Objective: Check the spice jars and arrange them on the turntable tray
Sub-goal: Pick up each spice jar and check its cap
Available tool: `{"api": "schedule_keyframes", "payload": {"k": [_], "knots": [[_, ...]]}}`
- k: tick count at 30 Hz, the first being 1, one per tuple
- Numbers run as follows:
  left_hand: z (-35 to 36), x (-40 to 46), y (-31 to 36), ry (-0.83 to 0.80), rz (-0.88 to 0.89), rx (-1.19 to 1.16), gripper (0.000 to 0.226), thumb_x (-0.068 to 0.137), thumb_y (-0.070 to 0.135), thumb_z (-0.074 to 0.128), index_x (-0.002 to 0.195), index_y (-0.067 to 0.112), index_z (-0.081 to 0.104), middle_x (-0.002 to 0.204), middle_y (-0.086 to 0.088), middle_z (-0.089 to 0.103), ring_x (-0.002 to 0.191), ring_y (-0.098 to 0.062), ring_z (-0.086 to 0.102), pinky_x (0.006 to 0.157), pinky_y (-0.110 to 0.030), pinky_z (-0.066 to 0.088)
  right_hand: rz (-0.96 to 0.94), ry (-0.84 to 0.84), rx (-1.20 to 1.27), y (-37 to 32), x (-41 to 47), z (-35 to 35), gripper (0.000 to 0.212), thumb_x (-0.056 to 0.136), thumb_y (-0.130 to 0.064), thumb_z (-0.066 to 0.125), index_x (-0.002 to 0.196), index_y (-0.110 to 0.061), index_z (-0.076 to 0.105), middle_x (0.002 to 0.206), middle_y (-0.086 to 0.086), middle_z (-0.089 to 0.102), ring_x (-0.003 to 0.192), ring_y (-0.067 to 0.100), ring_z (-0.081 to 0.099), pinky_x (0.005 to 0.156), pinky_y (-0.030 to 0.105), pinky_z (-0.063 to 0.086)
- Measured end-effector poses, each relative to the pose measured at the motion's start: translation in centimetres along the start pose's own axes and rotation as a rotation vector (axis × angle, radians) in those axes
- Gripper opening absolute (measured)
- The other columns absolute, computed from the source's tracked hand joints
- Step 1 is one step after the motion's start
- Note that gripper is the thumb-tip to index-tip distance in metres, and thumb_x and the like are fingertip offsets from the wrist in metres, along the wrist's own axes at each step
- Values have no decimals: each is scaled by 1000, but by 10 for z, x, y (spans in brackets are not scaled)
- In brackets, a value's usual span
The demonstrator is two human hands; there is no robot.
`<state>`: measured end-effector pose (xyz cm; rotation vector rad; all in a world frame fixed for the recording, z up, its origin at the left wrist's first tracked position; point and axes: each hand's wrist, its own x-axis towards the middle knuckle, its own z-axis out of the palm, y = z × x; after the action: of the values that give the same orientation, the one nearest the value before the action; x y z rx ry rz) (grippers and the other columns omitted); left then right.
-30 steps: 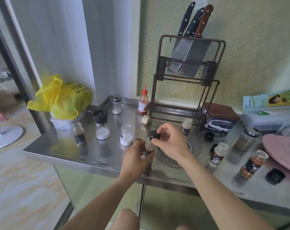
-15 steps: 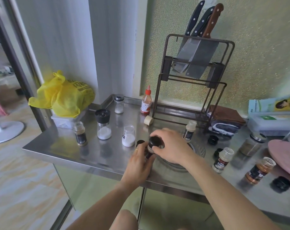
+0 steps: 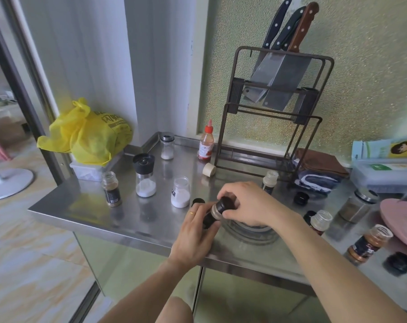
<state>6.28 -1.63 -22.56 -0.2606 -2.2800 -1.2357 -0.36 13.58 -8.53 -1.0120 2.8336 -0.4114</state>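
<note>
Since a second ago you have brought the black cap [image 3: 225, 203] down onto the spice jar [image 3: 213, 213]. Your right hand [image 3: 249, 206] fingers pinch the cap; your left hand [image 3: 194, 231] grips the body. Held above the tabletop [image 3: 128, 220], just right of the white-powder jar [image 3: 180, 192], it tilts, neck up-right. Several jars stand uncapped; arranging looks barely started.

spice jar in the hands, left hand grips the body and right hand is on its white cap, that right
Not quite. The head view shows the cap is black, not white. The rest holds: the left hand grips the body of the spice jar and the right hand is on its cap.
</note>
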Motion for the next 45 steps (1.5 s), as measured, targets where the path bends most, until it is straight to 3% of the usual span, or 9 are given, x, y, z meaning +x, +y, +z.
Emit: {"api": "schedule_keyframes", "payload": {"k": [6, 10, 19, 26, 29, 34, 38, 41, 45], "knots": [[-8, 6, -1, -43, -373, -477, 35, 91, 20, 76, 124, 24, 67, 103, 7, 74, 92, -9, 69, 82, -27, 55, -33, -24, 160, 8, 3, 0, 42, 79, -11, 82, 112, -33, 71, 100, -14, 69, 87, 11, 72, 84, 35, 61], [-22, 11, -7, -105, -507, -783, 31, 90, 27, 73, 111, 5, 72, 89, -5, 69, 79, -18, 53, 72, -28, 40, -23, -44, 257, 10, 4, -6, 41, 80, -2, 81, 111, -28, 72, 81, -19, 68, 76, 7, 73, 69, 13, 55], [-30, 17, -9, -217, -536, -937, 41, 100, 35, 56, 100, -3, 72, 87, -24, 65, 71, -24, 52, 75, -33, 42, -54, -42, 390, 16, 6, 0, 39, 79, 1, 81, 108, -25, 73, 93, -2, 77, 83, 16, 75, 86, 35, 62], [-29, 16, -14, -199, -520, -931, 37, 91, 29, 72, 118, 3, 74, 104, -12, 70, 94, -20, 57, 92, -39, 40, 79, -24, 291, 10, 8, 2, 30, 88, -55, 69, 94, -26, 75, 79, -3, 78, 68, 8, 74, 76, 32, 59], [-27, 17, -14, -179, -534, -941, 36, 90, 28, 73, 115, 3, 75, 99, -9, 71, 86, -15, 58, 91, -39, 39, 44, -92, 362, 14, 7, -2, 35, 81, -37, 82, 113, -36, 67, 103, -10, 74, 85, 7, 74, 88, 34, 59], [-28, 15, -17, -189, -528, -911, 42, 85, 34, 79, 117, 7, 75, 99, -12, 67, 93, -27, 51, 88, -40, 35, 103, -91, 242, 11, 9, -3, 39, 79, -59, 75, 97, -25, 73, 84, -2, 78, 75, 11, 74, 79, 35, 61], [-28, 16, -18, -185, -528, -919, 40, 86, 32, 80, 117, 8, 75, 102, -14, 65, 95, -28, 51, 90, -41, 36, 86, -127, 322, 10, 7, -5, 25, 84, -35, 80, 104, -25, 69, 88, -3, 78, 74, 14, 76, 75, 32, 60], [-29, 15, -18, -200, -523, -897, 38, 87, 32, 78, 118, 10, 75, 101, -10, 66, 94, -24, 54, 88, -38, 38, 127, -102, 216, 6, 7, -6, 39, 85, -56, 71, 102, -20, 72, 84, -3, 79, 72, 10, 75, 76, 29, 60], [-29, 15, -18, -191, -528, -908, 37, 86, 32, 80, 116, 10, 75, 99, -10, 66, 94, -26, 53, 88, -43, 33, 114, -132, 282, 7, 6, -6, 27, 85, -41, 77, 104, -22, 71, 86, -3, 79, 76, 13, 76, 79, 34, 62]]}}
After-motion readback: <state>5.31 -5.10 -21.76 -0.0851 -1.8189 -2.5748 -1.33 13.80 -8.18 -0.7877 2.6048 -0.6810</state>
